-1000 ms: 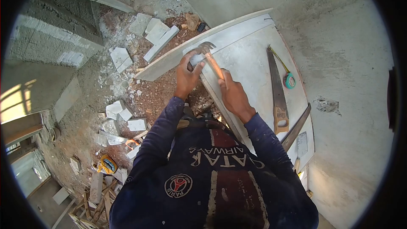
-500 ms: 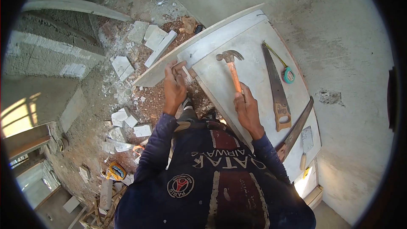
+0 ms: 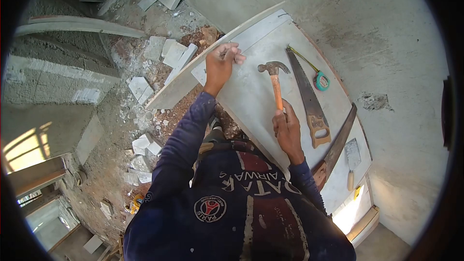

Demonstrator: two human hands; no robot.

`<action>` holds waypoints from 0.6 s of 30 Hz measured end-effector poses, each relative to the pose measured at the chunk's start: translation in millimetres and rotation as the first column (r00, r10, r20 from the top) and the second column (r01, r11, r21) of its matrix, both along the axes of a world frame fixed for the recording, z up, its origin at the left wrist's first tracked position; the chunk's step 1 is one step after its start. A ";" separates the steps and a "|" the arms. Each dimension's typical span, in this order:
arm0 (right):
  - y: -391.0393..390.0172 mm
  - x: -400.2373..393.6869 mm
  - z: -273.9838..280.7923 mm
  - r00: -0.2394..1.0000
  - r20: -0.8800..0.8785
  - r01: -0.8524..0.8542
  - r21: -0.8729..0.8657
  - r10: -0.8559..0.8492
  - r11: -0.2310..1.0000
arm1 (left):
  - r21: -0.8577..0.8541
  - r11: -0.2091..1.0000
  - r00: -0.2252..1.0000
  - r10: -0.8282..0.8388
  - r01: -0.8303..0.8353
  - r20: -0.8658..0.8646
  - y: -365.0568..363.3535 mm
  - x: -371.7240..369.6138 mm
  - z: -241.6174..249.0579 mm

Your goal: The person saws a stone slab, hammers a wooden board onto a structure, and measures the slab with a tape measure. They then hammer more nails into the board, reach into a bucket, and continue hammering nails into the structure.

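One orange-handled, steel-headed claw hammer point(image 3: 275, 85) is clamped in the fingers of the right hand point(image 3: 288, 131) over the pale, flat worktop point(image 3: 251, 104). At its ten o'clock, the left hand point(image 3: 221, 66) has curled fingers, whether gripping anything I cannot tell. A wooden-handled handsaw point(image 3: 306, 89) lies at three.

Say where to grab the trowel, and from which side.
Take the trowel by its handle, probably coming from the picture's bottom edge, closing across its width. The handle is slim and points that way, while the blade lies flat on the board and looks hard to pinch.
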State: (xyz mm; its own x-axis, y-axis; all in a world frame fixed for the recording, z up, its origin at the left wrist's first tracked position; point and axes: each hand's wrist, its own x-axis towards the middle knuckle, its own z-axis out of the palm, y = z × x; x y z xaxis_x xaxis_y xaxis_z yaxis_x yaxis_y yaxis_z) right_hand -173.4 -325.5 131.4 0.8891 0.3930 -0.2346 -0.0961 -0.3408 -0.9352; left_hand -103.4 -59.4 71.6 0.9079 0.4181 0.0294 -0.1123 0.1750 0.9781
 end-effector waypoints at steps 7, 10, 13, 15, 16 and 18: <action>-20.5 4.0 7.8 0.972 -0.177 0.166 0.043 -0.156 0.985 | -0.091 0.996 0.996 -0.019 0.011 -0.087 5.8 26.6 -8.6; -26.8 8.0 -2.3 0.971 -0.170 0.181 0.071 -0.167 0.981 | 0.206 0.966 0.942 -0.081 0.154 -0.325 15.7 31.0 0.4; -27.4 8.1 -4.3 0.973 -0.165 0.176 0.095 -0.158 0.980 | 0.702 0.709 0.988 0.145 -0.069 -0.049 11.5 33.6 -20.0; -23.7 8.9 -1.1 0.971 -0.184 0.176 0.108 -0.154 0.978 | 0.573 0.767 0.954 0.280 -0.289 0.107 -4.2 35.3 -27.3; -22.4 8.7 1.1 0.970 -0.193 0.172 0.110 -0.149 0.979 | 0.519 0.813 0.944 0.328 -0.264 -0.033 -12.0 33.2 -26.8; -22.4 10.1 1.2 0.970 -0.197 0.165 0.112 -0.141 0.980 | 0.548 0.779 0.927 0.374 -0.305 -0.015 -18.4 28.8 -31.6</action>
